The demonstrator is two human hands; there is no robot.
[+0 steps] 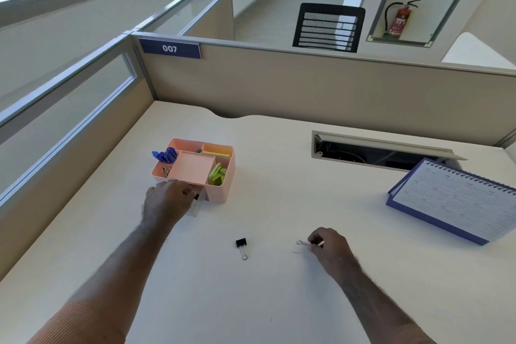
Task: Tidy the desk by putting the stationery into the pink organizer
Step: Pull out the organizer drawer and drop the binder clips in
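Observation:
The pink organizer [222, 190] stands on the desk at the left. It holds blue markers [165, 155], a green clip [217, 174] and a yellow pen. My left hand [166, 201] is at the organizer's front, over its small clear drawer [196, 205], which is pulled out; its fingers pinch a black binder clip there. My right hand [329, 243] is on the desk at the right and pinches a small clip whose wire loop [301, 242] sticks out to the left. A black binder clip [241, 245] lies loose on the desk between my hands.
A purple spiral desk calendar [458, 201] lies at the right. Behind it is an open cable slot [377, 152] in the desk. Beige partition walls close off the back and left sides. An office chair stands beyond the partition.

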